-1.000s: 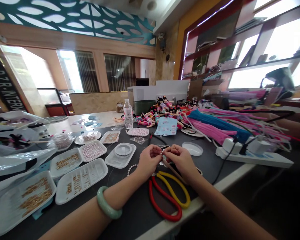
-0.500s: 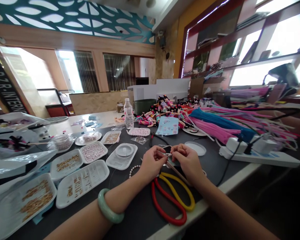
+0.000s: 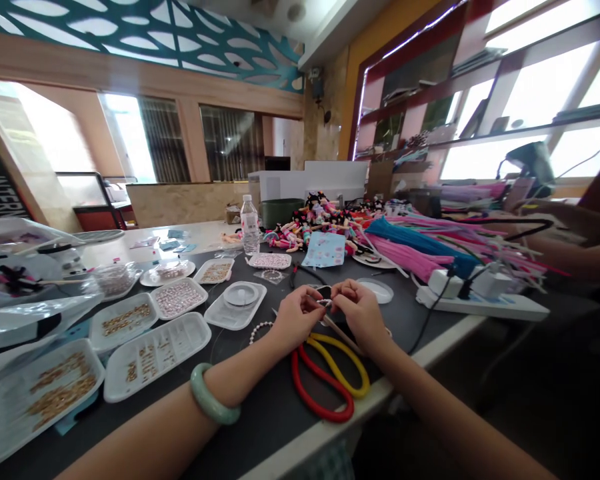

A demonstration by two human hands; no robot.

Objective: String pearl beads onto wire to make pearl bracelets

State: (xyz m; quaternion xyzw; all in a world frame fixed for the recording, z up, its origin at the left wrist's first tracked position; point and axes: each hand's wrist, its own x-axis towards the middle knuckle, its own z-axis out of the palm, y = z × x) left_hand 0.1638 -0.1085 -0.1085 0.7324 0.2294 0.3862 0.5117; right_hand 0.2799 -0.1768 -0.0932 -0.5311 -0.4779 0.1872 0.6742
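My left hand (image 3: 300,317) and my right hand (image 3: 357,310) meet above the dark table, fingertips pinched close together. Between them runs a short string of pale beads (image 3: 325,303); its finer parts are too small to make out. Just below the hands lies a pair of scissors with one red handle loop (image 3: 325,393) and one yellow loop (image 3: 363,373); its blades are mostly hidden. A strand of pearl-like beads (image 3: 258,330) curves out to the left of my left wrist. A green bangle (image 3: 213,397) circles my left forearm.
White trays with gold-coloured pieces (image 3: 45,393) and pink-white beads (image 3: 177,298) stand at left. A spool (image 3: 241,294) sits in another tray. Behind are a water bottle (image 3: 250,227) and piled dolls (image 3: 315,220). At right are a power strip (image 3: 485,303) and another person's arm (image 3: 545,250).
The camera view has shifted, so the table and hands appear a little further left. Both hands keep their pinch on the bead string, with only slight finger movement.
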